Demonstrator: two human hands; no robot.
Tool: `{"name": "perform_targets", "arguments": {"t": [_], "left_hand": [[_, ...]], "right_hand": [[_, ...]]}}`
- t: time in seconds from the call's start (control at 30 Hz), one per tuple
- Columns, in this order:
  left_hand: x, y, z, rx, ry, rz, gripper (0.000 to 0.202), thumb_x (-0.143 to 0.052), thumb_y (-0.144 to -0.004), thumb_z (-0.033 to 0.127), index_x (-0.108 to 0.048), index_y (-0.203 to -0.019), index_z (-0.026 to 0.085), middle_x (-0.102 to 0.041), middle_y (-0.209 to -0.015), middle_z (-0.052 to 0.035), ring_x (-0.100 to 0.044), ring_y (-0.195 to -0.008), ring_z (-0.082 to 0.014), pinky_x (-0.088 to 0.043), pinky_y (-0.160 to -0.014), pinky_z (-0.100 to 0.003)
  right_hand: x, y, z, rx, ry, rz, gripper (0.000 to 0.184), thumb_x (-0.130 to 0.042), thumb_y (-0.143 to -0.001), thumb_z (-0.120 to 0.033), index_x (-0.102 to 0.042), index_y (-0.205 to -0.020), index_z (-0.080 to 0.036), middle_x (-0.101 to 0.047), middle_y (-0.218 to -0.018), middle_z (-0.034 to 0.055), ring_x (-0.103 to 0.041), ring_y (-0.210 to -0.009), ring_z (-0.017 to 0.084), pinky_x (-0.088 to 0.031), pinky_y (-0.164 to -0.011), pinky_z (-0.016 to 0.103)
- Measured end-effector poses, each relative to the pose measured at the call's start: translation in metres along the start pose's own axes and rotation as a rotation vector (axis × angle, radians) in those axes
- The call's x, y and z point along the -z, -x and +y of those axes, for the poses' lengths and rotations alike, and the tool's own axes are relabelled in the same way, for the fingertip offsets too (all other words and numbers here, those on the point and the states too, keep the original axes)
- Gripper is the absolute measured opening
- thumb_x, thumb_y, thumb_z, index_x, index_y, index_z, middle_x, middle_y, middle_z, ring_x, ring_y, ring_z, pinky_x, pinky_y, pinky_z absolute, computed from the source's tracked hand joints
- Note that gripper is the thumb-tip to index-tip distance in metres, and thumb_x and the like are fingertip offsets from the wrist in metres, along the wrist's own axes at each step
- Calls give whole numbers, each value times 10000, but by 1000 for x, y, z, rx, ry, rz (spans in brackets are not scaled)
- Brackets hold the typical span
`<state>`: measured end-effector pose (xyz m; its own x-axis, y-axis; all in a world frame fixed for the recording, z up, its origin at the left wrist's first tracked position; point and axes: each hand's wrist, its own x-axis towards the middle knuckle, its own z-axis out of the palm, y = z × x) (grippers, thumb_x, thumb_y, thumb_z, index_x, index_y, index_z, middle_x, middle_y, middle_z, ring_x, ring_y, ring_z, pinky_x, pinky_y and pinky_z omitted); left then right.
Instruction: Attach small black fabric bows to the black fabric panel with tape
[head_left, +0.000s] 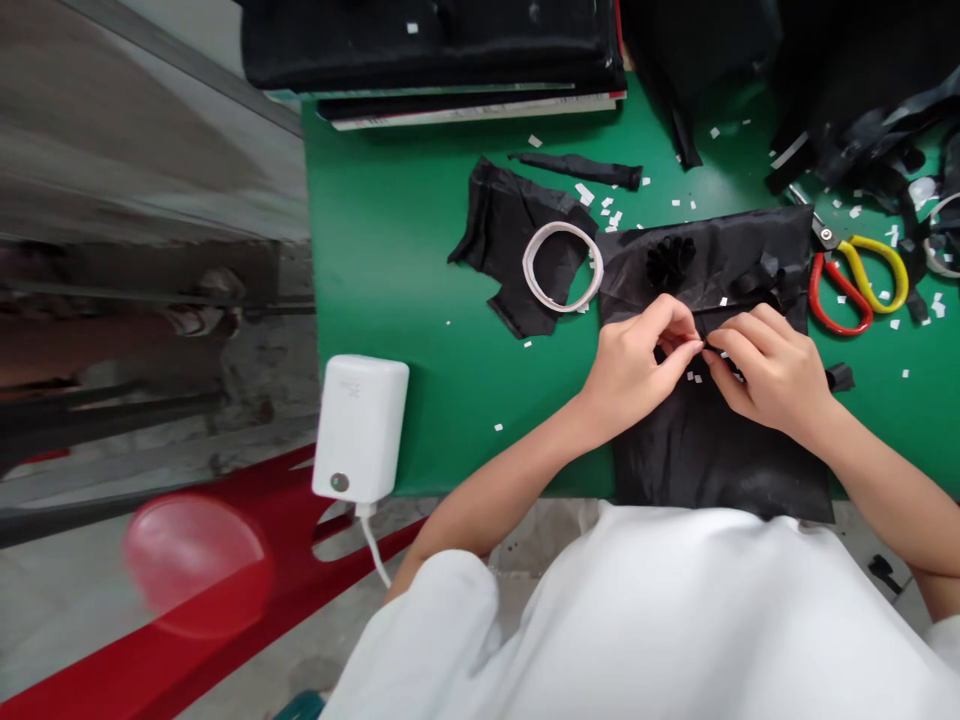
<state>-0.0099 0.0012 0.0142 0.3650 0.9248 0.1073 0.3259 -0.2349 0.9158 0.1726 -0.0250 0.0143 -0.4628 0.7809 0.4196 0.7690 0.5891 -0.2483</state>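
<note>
In front of my body, my left hand (pixel 637 365) and my right hand (pixel 776 370) meet fingertip to fingertip. Both are closed in a pinch on a small piece of black fabric (pixel 703 330), mostly hidden by the fingers. Beneath them a large black fabric sheet (pixel 720 460) lies over the table edge. A gathered, flower-like black piece (pixel 670 262) rests on it just beyond my left hand. More crumpled black scraps (pixel 765 278) sit beyond my right hand. Scissors (pixel 826 237) with one red and one yellow handle lie to the right.
The green table (pixel 465 400) carries a white ring, perhaps tape (pixel 530 268), on cut black fabric (pixel 517 215), and scattered white bits. Books (pixel 480 112) under black material stand at the back. A white power bank (pixel 360 430) with a cable is at the left edge, above a red stool (pixel 300 560).
</note>
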Motion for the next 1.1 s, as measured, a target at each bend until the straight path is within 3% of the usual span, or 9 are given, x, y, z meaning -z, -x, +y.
{"name": "perform_targets", "arguments": {"t": [0.33, 0.53, 0.77, 0.97, 1.1], "left_hand": [[1, 0, 1, 11, -17, -35, 116, -673, -823, 92, -584, -838, 164, -681, -771, 39, -652, -681, -65, -541, -672, -158], [9, -5, -1, 20, -52, -112, 140, -696, -863, 226, -670, -988, 168, -697, -968, -22, -633, -709, -73, -524, -653, -174], [8, -5, 2, 18, 2, -210, 136, -590, -924, 226, -645, -820, 157, -640, -707, 27, -563, -618, -71, -447, -621, -176], [8, -5, 3, -17, -21, -320, 120, -544, -896, 180, -630, -814, 164, -628, -726, 22, -563, -657, -87, -459, -654, -195], [9, -6, 4, 76, 109, -304, 153, -556, -913, 249, -643, -828, 157, -656, -740, 8, -584, -656, -84, -471, -642, -188]], "right_hand": [[-5, 1, 2, -18, -112, 43, 194, -545, -902, -106, -554, -747, -223, -595, -677, 15, -464, -651, 155, -425, -609, 281], [4, -6, 0, -124, -373, 66, 144, -537, -899, -106, -591, -829, -219, -630, -698, 11, -526, -619, 138, -438, -580, 272], [4, -4, 1, -155, -398, 43, 151, -537, -890, -115, -542, -779, -216, -551, -629, -11, -480, -583, 135, -381, -566, 284], [1, -2, 3, -105, -355, -9, 132, -537, -862, -126, -556, -770, -217, -551, -648, 3, -475, -620, 159, -406, -588, 296], [6, -5, 3, -125, -425, 15, 135, -532, -868, -107, -584, -801, -212, -570, -643, -6, -504, -585, 131, -397, -545, 271]]}}
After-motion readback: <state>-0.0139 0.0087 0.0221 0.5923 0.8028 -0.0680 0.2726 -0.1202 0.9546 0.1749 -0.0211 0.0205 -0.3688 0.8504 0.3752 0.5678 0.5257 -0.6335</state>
